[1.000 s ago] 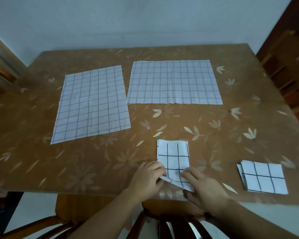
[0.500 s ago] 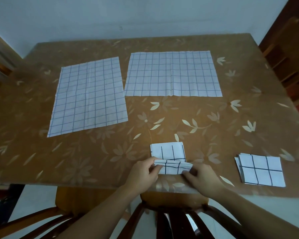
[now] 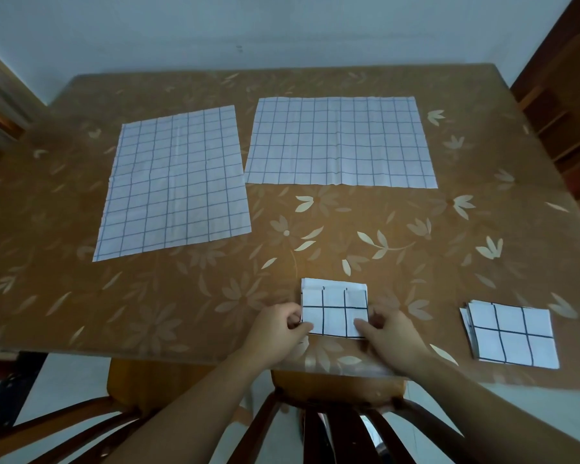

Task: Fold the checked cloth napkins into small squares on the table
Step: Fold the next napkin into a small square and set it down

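Both hands, left hand (image 3: 279, 326) and right hand (image 3: 390, 333), pinch the small folded white checked cloth napkin (image 3: 335, 309) between them on the worktop (image 3: 181, 296).

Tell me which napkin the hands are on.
The small folded napkin at the near edge, pinched between left hand and right hand. The folded stack and two flat napkins lie untouched.

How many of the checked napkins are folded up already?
Done: a small stack of folded white checked cloth squares lies at the right; how many it holds I cannot tell. In hand: the left hand and right hand pinch one nearly folded napkin. Left: two flat open napkins, one far left, one far middle.
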Motion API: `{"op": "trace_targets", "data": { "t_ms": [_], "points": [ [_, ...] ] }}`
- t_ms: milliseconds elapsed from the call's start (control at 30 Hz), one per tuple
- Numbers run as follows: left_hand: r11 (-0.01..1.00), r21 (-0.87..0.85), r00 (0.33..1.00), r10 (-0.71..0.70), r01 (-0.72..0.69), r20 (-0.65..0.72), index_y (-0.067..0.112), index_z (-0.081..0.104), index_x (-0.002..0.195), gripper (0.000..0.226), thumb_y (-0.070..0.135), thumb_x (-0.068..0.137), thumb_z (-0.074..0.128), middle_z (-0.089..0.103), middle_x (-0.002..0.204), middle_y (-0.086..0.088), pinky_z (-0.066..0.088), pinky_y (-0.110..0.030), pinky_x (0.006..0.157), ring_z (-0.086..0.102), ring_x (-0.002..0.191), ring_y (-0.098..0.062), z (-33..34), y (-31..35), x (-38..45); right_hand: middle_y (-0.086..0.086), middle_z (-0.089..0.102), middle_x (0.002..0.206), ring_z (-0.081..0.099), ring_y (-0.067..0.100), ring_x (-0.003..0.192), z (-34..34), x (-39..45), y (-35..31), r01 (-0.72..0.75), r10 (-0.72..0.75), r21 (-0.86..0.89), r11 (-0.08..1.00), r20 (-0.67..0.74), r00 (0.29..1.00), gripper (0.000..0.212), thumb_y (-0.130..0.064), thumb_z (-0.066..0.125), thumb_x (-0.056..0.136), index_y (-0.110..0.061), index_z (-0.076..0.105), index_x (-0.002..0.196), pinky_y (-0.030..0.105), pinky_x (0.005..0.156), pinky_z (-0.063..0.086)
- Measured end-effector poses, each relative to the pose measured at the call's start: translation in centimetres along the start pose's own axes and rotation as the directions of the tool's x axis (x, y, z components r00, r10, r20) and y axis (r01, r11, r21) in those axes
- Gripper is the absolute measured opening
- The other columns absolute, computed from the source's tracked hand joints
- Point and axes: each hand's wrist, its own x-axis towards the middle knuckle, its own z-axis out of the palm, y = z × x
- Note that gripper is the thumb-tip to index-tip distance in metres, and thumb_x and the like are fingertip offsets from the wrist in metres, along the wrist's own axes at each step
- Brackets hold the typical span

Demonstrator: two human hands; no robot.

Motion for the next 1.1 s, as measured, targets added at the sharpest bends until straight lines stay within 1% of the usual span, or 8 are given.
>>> {"op": "trace_targets", "data": {
  "t_ms": [133, 333, 533, 667, 767, 867, 1033, 1100],
  "points": [
    [0.999, 0.006, 0.999, -0.042, 0.042, -0.018, 0.015, 0.065, 0.088, 0.018, 0.032, 0.089, 0.065, 0.068, 0.081, -0.001, 0.053, -0.038, 0.072, 0.064, 0.077, -0.015, 0.1, 0.4, 0.5, -0.001, 0.075, 0.084, 0.072, 0.022, 0.071, 0.2, 0.5, -0.6, -0.09, 0.09, 0.107, 0.99, 0.004, 0.996, 0.014, -0.026, 0.058, 0.094, -0.016, 0.067, 0.091, 0.038, 0.072, 0.06],
    [0.99, -0.027, 0.99, -0.138, 0.138, -0.022, 0.03, 0.054, 0.124, 0.035, 0.033, 0.09, 0.064, 0.066, 0.089, 0.012, 0.047, -0.02, 0.061, 0.062, 0.08, -0.005, 0.0, 1.1, 1.0, -0.001, 0.074, 0.073, 0.067, 0.015, 0.053, 0.0, 0.9, -0.9, -0.103, 0.106, 0.088, 0.991, -0.037, 0.994, 0.019, -0.03, 0.058, 0.093, -0.016, 0.068, 0.085, 0.024, 0.053, 0.051],
    [0.989, -0.037, 0.988, -0.147, 0.146, -0.048, 0.032, 0.036, 0.139, 0.054, 0.029, 0.092, 0.063, 0.064, 0.086, 0.01, 0.046, -0.018, 0.058, 0.062, 0.076, -0.006, 0.0, 1.5, 1.5, -0.003, 0.067, 0.075, 0.062, 0.017, 0.072, 0.4, 1.5, -1.0, -0.028, 0.015, -0.078, 0.997, -0.16, 0.987, 0.022, -0.033, 0.057, 0.092, -0.019, 0.06, 0.075, 0.032, 0.066, 0.049],
    [0.993, -0.008, 0.989, -0.116, 0.116, -0.088, 0.031, 0.037, 0.138, 0.049, 0.03, 0.094, 0.058, 0.061, 0.08, 0.011, 0.047, -0.019, 0.058, 0.06, 0.072, -0.006, 0.1, 1.7, 1.3, 0.001, 0.069, 0.07, 0.066, 0.018, 0.06, 0.5, 1.9, -1.2, -0.059, 0.05, -0.072, 0.996, -0.127, 0.991, 0.021, -0.031, 0.053, 0.093, -0.019, 0.057, 0.075, 0.035, 0.063, 0.056],
    [0.965, 0.256, 0.98, 0.099, -0.052, -0.172, 0.03, 0.037, 0.139, 0.047, 0.034, 0.095, 0.052, 0.058, 0.115, 0.008, 0.048, -0.025, 0.081, 0.055, 0.102, -0.009, 0.4, 1.9, 0.9, 0.003, 0.071, 0.062, 0.067, 0.018, 0.05, 0.3, 2.0, -1.2, -0.074, 0.07, -0.027, 0.997, -0.108, 0.992, 0.02, -0.028, 0.052, 0.093, -0.015, 0.06, 0.079, 0.033, 0.057, 0.058],
    [0.772, 0.544, 0.892, 0.443, -0.328, -0.09, 0.029, 0.042, 0.141, 0.047, 0.027, 0.094, 0.049, 0.046, 0.14, 0.005, 0.038, -0.04, 0.103, 0.037, 0.133, -0.019, 1.1, 2.3, 1.2, 0.003, 0.069, 0.058, 0.066, 0.016, 0.044, 0.3, 2.2, -1.2, -0.077, 0.077, 0.002, 0.997, -0.095, 0.992, 0.02, -0.027, 0.053, 0.093, -0.013, 0.059, 0.08, 0.024, 0.044, 0.05],
    [0.648, 0.679, 0.93, 0.335, -0.346, 0.155, 0.033, 0.015, 0.152, 0.055, 0.035, 0.1, 0.032, 0.007, 0.163, 0.004, 0.001, -0.051, 0.118, -0.004, 0.149, -0.018, 2.4, 1.8, 2.4, 0.001, 0.07, 0.064, 0.066, 0.018, 0.048, 0.3, 2.3, -1.3, -0.066, 0.068, 0.027, 0.997, -0.077, 0.995, 0.019, -0.029, 0.054, 0.093, -0.013, 0.059, 0.082, 0.03, 0.047, 0.054],
    [0.652, 0.688, 0.942, 0.296, -0.319, 0.157, 0.036, 0.008, 0.152, 0.054, 0.04, 0.101, 0.022, 0.0, 0.163, 0.006, -0.005, -0.051, 0.118, -0.01, 0.148, -0.015, 2.5, 1.1, 2.5, -0.009, 0.064, 0.071, 0.062, 0.015, 0.057, 0.0, 2.0, -1.1, 0.011, -0.042, -0.183, 0.983, -0.161, 0.986, 0.013, -0.035, 0.053, 0.091, -0.024, 0.052, 0.085, 0.031, 0.048, 0.047]
  ]
}}
